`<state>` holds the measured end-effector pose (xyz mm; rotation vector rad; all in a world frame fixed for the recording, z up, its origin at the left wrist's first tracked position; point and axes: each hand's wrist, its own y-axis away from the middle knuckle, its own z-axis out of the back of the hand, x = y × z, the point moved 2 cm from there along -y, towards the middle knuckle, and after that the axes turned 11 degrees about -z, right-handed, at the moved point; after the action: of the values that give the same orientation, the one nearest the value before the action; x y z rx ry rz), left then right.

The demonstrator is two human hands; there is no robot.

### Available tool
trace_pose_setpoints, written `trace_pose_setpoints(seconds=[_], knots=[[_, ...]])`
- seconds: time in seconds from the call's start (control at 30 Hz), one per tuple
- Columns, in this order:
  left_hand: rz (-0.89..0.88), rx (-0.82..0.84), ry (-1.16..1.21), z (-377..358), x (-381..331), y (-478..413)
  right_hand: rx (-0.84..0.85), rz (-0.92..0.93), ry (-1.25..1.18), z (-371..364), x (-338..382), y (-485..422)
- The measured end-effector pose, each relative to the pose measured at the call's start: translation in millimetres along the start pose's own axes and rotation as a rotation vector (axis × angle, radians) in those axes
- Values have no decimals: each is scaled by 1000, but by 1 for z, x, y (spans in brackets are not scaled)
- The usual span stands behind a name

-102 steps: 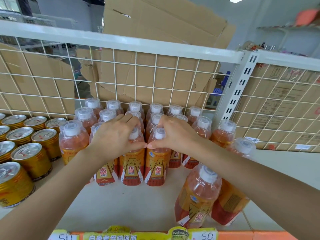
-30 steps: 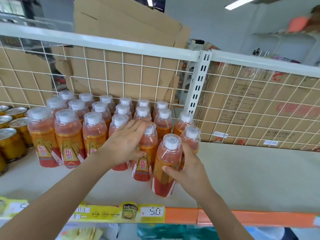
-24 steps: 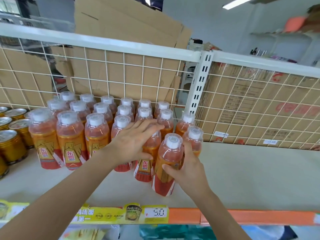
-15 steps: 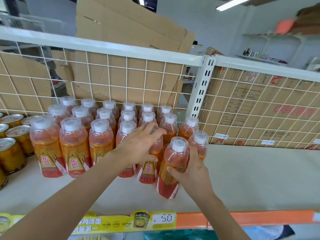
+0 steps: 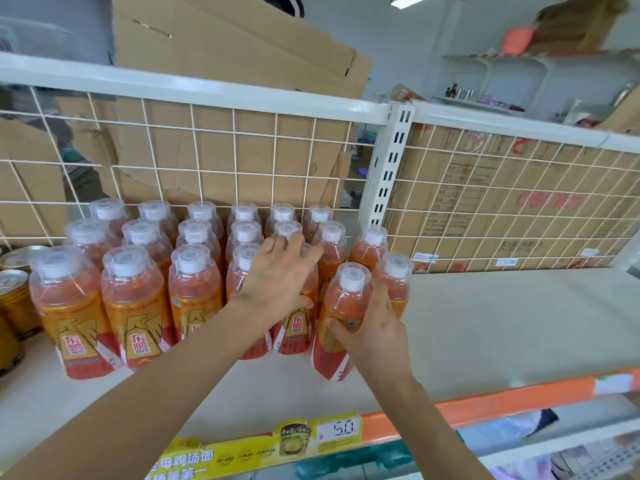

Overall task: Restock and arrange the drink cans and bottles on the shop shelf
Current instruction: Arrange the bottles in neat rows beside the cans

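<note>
Several orange drink bottles [image 5: 133, 303] with clear caps stand in rows on the white shelf [image 5: 502, 323]. My left hand [image 5: 277, 275] lies over the top and shoulder of a front-row bottle [image 5: 298, 330], fingers spread, thumb against its side. My right hand [image 5: 372, 327] grips the rightmost front bottle [image 5: 343, 306], thumb across its label, fingers round its far side; this bottle leans a little. Another bottle [image 5: 394, 275] stands just behind my right hand.
Gold cans [image 5: 14, 299] stand at the left edge of the shelf. A white wire grid [image 5: 242, 161] backs the shelf, with cardboard boxes [image 5: 485, 188] behind it. An orange rail with a 5.0 price tag [image 5: 341, 429] runs along the front edge. The shelf's right half is bare.
Both hands moved from the middle bottles to the right end of the front row. The right hand took hold of the end bottle and keeps it against the row.
</note>
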<state>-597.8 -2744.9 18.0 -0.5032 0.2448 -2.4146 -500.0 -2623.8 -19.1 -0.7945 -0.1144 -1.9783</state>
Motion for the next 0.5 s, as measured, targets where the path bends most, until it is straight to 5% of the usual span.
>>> trace_pose_setpoints(seconds=[0.27, 0.5], knots=[[-61, -52, 30, 0, 2, 9, -12, 41, 217, 13, -1, -5], [-194, -212, 398, 16, 4, 10, -351, 139, -41, 51, -21, -15]])
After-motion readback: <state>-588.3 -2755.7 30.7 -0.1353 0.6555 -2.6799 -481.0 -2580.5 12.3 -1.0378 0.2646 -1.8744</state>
